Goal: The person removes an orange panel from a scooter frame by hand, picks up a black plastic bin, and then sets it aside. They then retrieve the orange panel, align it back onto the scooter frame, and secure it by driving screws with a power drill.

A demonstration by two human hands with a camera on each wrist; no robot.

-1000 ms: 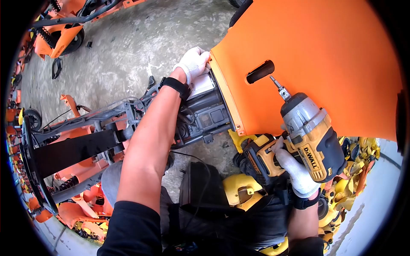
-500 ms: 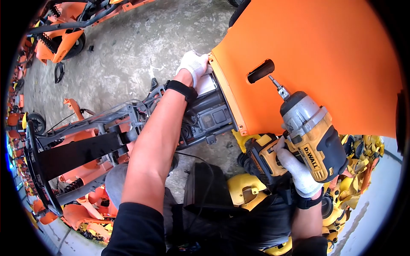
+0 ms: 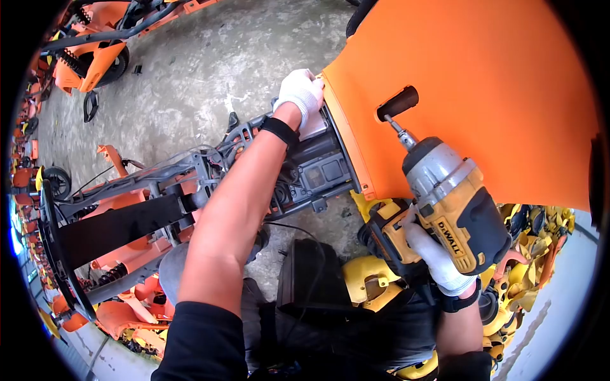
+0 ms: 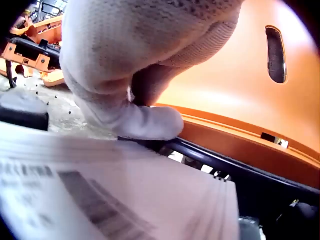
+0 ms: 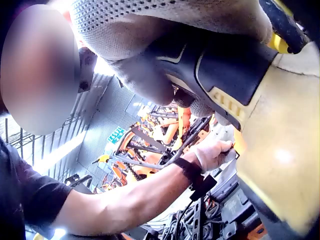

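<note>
My gloved left hand point(image 3: 302, 95) grips the near corner of a large orange body panel point(image 3: 495, 82), with fingers curled at its edge in the left wrist view. Beneath that hand lies a white printed block point(image 4: 165, 195), beside the black frame under the panel's rim. In my right hand point(image 3: 441, 260), also gloved, is a yellow and black DeWalt cordless impact wrench point(image 3: 454, 197), held by its handle. A slim bit point(image 3: 394, 124) points from its nose at the lower left end of the panel's oblong slot point(image 3: 400, 103), overlapping the slot's edge in the head view.
A stripped scooter frame point(image 3: 152, 203) with cables runs left from the panel. Another orange scooter part point(image 3: 95, 66) stands at upper left on the concrete floor point(image 3: 190, 82). Yellow parts point(image 3: 530, 260) pile up at right; a yellow cover point(image 3: 368, 279) lies near the legs.
The impact wrench has moved left, bringing its bit from the slot's right end to its lower left end. My left hand keeps its grip on the panel corner; the view has shifted slightly.
</note>
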